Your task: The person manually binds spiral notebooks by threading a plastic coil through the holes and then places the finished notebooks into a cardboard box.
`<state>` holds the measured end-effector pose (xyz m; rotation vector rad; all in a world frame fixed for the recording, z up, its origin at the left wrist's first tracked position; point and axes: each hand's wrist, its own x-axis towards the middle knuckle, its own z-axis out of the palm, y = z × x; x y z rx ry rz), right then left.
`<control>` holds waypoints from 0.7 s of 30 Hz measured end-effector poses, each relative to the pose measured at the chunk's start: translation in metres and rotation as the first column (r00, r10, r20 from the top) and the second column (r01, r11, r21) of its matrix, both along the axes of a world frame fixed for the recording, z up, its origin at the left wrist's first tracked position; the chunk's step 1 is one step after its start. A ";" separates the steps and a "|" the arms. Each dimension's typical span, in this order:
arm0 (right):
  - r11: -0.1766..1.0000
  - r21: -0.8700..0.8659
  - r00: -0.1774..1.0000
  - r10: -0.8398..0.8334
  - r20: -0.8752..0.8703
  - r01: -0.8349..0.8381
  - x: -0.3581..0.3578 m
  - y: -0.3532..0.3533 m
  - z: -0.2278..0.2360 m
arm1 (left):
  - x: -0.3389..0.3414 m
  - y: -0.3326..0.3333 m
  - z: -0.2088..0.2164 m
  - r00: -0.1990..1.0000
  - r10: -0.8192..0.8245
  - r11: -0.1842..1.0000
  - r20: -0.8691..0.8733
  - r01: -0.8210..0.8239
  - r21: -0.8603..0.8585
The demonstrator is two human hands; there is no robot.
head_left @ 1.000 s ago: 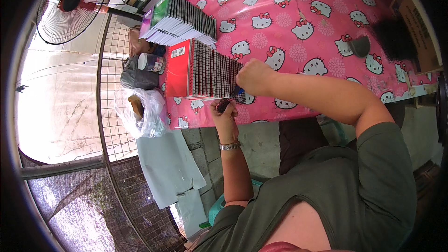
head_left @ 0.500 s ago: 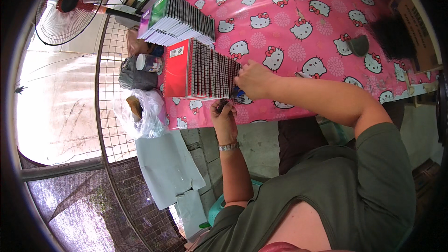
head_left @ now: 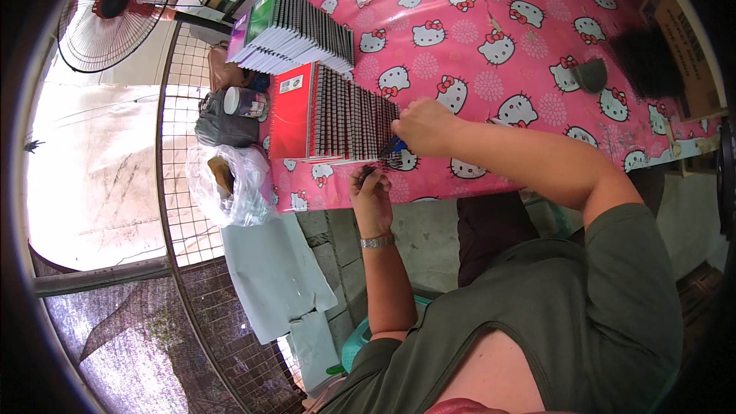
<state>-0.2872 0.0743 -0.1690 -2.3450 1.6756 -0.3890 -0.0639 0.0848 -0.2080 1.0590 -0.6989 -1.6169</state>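
Note:
A row of red-covered spiral notebooks [head_left: 291, 119] stands on the table, with the dark wire spines packed side by side toward me. My right hand [head_left: 425, 129] is closed round a blue-handled tool [head_left: 399, 144] at the near right end of that row. The tool's dark tip reaches the corner of the spines; its exact kind is too small to tell. Just below the same corner, my left hand [head_left: 372, 198] pinches a bunch of thin dark wire pieces [head_left: 366, 174] in its fingertips.
Behind stands a second stack of spiral notebooks [head_left: 287, 31] with green and purple covers. A clear plastic bag [head_left: 238, 192] hangs at the left table edge, beside a white-lidded jar [head_left: 244, 102]. On the right lie a dark grey oval object [head_left: 590, 75] and a cardboard box [head_left: 686, 54].
My right hand has shifted slightly right and drawn back from the spines, showing more of the blue tool. My left hand has moved only a little.

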 end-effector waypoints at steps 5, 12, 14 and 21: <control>0.889 -0.453 0.996 0.039 -0.085 -0.074 -0.003 0.000 -0.015 | -0.013 0.001 0.004 0.998 -0.006 1.000 0.070 0.006 0.004; 0.996 0.088 0.997 0.025 -0.074 -0.019 -0.003 -0.004 0.002 | -0.002 -0.002 -0.013 0.994 -0.020 0.998 0.105 0.027 -0.063; 0.981 -0.195 0.998 -0.021 -0.055 0.010 -0.007 -0.001 -0.016 | -0.005 -0.002 -0.012 0.999 -0.006 0.999 0.054 0.008 -0.031; 0.993 0.087 0.987 0.089 -0.136 -0.077 0.010 -0.004 -0.001 | -0.007 -0.004 -0.019 0.989 -0.038 0.999 0.145 0.042 -0.026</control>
